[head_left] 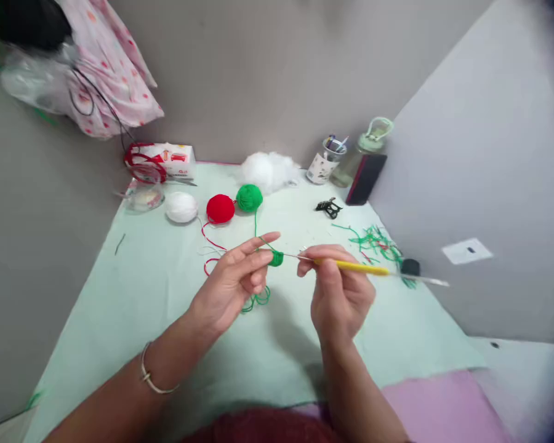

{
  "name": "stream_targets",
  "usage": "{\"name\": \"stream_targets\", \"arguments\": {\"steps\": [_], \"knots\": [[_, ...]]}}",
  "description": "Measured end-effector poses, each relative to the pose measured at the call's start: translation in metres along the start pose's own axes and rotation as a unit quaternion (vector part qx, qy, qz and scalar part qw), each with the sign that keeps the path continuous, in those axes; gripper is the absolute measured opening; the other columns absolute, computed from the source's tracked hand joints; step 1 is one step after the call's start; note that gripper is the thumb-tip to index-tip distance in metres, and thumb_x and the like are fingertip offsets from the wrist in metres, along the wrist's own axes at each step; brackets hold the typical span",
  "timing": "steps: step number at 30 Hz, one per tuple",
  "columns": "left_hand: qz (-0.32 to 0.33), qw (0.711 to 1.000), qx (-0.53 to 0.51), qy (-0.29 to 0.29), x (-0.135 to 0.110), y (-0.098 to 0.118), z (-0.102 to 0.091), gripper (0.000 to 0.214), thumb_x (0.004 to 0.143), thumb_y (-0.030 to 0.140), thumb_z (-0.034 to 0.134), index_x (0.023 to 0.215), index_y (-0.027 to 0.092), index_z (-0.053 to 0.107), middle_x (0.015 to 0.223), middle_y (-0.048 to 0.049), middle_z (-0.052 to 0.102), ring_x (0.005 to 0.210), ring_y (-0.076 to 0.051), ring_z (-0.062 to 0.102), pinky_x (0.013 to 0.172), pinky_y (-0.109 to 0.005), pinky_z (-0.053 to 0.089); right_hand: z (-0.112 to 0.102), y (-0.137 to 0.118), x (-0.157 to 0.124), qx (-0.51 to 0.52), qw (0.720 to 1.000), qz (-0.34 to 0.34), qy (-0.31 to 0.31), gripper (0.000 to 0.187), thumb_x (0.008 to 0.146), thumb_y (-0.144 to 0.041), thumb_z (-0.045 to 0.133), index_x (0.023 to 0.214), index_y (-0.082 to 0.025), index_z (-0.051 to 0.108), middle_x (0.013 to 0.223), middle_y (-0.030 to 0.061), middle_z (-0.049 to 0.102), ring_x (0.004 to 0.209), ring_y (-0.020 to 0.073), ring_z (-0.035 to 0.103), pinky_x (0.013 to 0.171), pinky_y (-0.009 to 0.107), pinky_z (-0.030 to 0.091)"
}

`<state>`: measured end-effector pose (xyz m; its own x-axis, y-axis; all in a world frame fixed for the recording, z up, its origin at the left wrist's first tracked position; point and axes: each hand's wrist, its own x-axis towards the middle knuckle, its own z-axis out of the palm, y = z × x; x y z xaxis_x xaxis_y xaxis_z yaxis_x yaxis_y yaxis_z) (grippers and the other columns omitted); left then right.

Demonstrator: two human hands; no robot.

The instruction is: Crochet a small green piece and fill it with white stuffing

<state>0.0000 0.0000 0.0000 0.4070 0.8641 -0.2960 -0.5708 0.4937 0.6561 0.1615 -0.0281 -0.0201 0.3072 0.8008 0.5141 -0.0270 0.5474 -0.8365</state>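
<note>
"Head view: what is happening?"
"Left grip [233, 271] is pinching the green piece [276, 259] above the counter [133, 295]; right grip [340, 286] is clamping the yellow hook [357, 267]. Seemingly they're crocheting a stitch, the next move calling for catching yarn [255, 224]."
"What's hiding?"
"Left grip is covering part of the piece; the hook's tip is escaping clear sight."
</note>
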Motion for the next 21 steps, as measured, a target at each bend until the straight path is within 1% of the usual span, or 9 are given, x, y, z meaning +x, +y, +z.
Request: {"name": "stream_targets", "arguments": {"steps": [3,6,9,11,13,15,18,20,21], "knots": [[0.027,0.999,0.035,-0.008,-0.004,-0.006,0.002,0.039,0.086,0.020,0.083,0.124,0.015,0.075,0.060,0.0096,0.052,0.045,-0.002,0.041,0.046,-0.015,0.039,0.000,0.006,0.004,0.014,0.998,0.048,-0.047,0.018,0.104,-0.027,0.063,0.099,-0.024,0.080,0.089,0.0023,0.074,0.068,0.0129,0.065,0.062,0.029,0.056],[0.048,0.996,0.070,0.002,-0.005,-0.010,0.004,0.040,0.084,0.022,0.086,0.122,0.018,0.076,0.073,0.0070,0.062,0.046,-0.001,0.048,0.048,-0.017,0.043,0.002,0.008,0.002,-0.059,0.996,0.024,-0.062,0.018,0.104,-0.024,0.063,0.101,-0.025,0.080,0.089,0.0024,0.075,0.069,0.0140,0.065,0.064,0.030,0.057],[0.067,0.994,0.077,0.024,-0.004,-0.012,0.003,0.044,0.079,0.024,0.091,0.121,0.022,0.077,0.084,0.0056,0.067,0.046,-0.001,0.052,0.046,-0.017,0.043,0.004,0.007,-0.004,-0.174,0.979,-0.079,-0.069,0.021,0.102,-0.016,0.063,0.108,-0.027,0.080,0.093,0.0040,0.077,0.078,0.0174,0.071,0.068,0.033,0.059],[0.051,0.997,0.061,0.017,-0.003,-0.013,0.002,0.041,0.080,0.025,0.091,0.119,0.021,0.078,0.071,0.0073,0.063,0.045,-0.002,0.050,0.044,-0.015,0.040,0.004,0.008,-0.008,-0.245,0.950,-0.175,-0.087,0.028,0.098,-0.010,0.067,0.115,-0.028,0.080,0.100,0.0064,0.078,0.088,0.0202,0.074,0.073,0.035,0.061],[0.015,1.000,0.025,-0.001,-0.002,-0.012,-0.001,0.035,0.083,0.026,0.088,0.117,0.019,0.080,0.057,0.0096,0.051,0.043,-0.002,0.045,0.044,-0.013,0.037,0.002,0.008,-0.009,-0.273,0.931,-0.224,-0.091,0.032,0.096,-0.007,0.069,0.118,-0.028,0.080,0.104,0.0077,0.077,0.092,0.0206,0.073,0.075,0.035,0.061],[-0.012,1.000,-0.017,-0.007,0.000,-0.009,-0.004,0.033,0.082,0.024,0.089,0.112,0.015,0.081,0.055,0.0102,0.046,0.044,-0.001,0.040,0.043,-0.011,0.036,0.000,0.007,-0.006,-0.232,0.951,-0.192,-0.069,0.030,0.098,-0.007,0.067,0.116,-0.027,0.080,0.099,0.0062,0.077,0.087,0.0187,0.072,0.073,0.034,0.060],[-0.001,0.999,-0.043,0.014,0.001,-0.006,-0.004,0.031,0.077,0.018,0.091,0.106,0.014,0.083,0.063,0.0083,0.051,0.048,0.000,0.041,0.045,-0.011,0.039,-0.003,0.007,0.002,-0.086,0.994,-0.053,-0.028,0.024,0.103,-0.015,0.061,0.107,-0.028,0.081,0.089,0.0020,0.073,0.071,0.0138,0.067,0.064,0.030,0.056],[0.017,1.000,-0.018,0.015,0.001,-0.006,-0.002,0.030,0.077,0.017,0.090,0.106,0.016,0.083,0.068,0.0067,0.056,0.052,-0.002,0.048,0.050,-0.013,0.044,-0.002,0.007,0.004,-0.015,0.999,0.020,-0.040,0.020,0.104,-0.021,0.062,0.103,-0.028,0.081,0.090,0.0015,0.073,0.068,0.0126,0.065,0.062,0.029,0.054],[0.025,1.000,-0.001,0.008,0.000,-0.007,-0.001,0.029,0.078,0.017,0.089,0.106,0.017,0.083,0.070,0.0057,0.058,0.054,-0.003,0.051,0.053,-0.014,0.047,-0.002,0.008,0.005,-0.006,0.998,0.041,-0.056,0.018,0.104,-0.023,0.064,0.102,-0.027,0.082,0.092,0.0019,0.074,0.069,0.0128,0.065,0.064,0.029,0.054]]}}
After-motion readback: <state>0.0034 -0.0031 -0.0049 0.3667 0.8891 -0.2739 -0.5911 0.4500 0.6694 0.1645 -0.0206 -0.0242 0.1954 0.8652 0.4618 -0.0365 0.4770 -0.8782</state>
